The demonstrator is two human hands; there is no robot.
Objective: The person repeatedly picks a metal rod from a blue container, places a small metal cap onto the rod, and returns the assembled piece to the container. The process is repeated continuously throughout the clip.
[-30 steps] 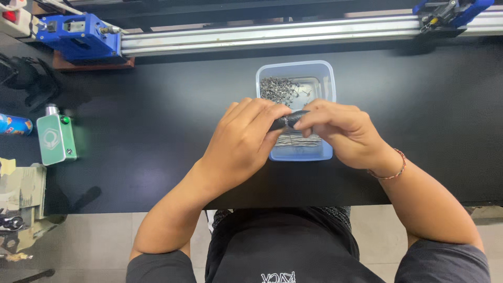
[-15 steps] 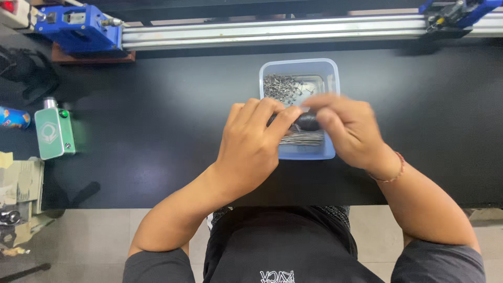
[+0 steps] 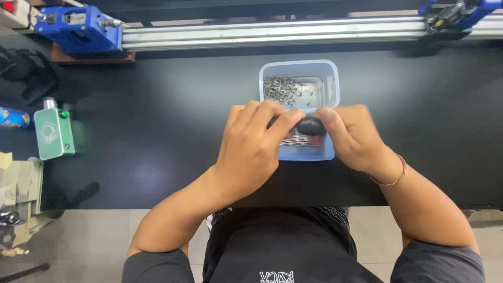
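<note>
Both hands met over the near half of a clear, rectangular plastic container (image 3: 299, 71) that sat on the black tabletop (image 3: 157, 131). Between them was a small, rounded black object (image 3: 310, 126), held just above the container's near end. The left hand (image 3: 251, 149) was curled, its fingers (image 3: 264, 112) bent over the top and the thumb stretched toward the black object, touching its left end. The right hand (image 3: 351, 136) closed on the object's right end with fingertips and thumb; how firmly either hand pinched it could not be told, since the fingers covered most of it.

Inside the container lay a heap of small grey metal parts (image 3: 283, 89), piled at the far left corner, with more thin metal pieces (image 3: 298, 139) showing under the hands. A thin reddish bracelet (image 3: 394, 175) circled the right wrist.

Along the far edge of the table ran a long silver metal rail (image 3: 272, 34), with a blue machine block (image 3: 78, 29) at its left end and another blue fitting (image 3: 456, 11) at its right. Well to the left of the hands lay a flat green rectangular device (image 3: 54, 133)
</note>
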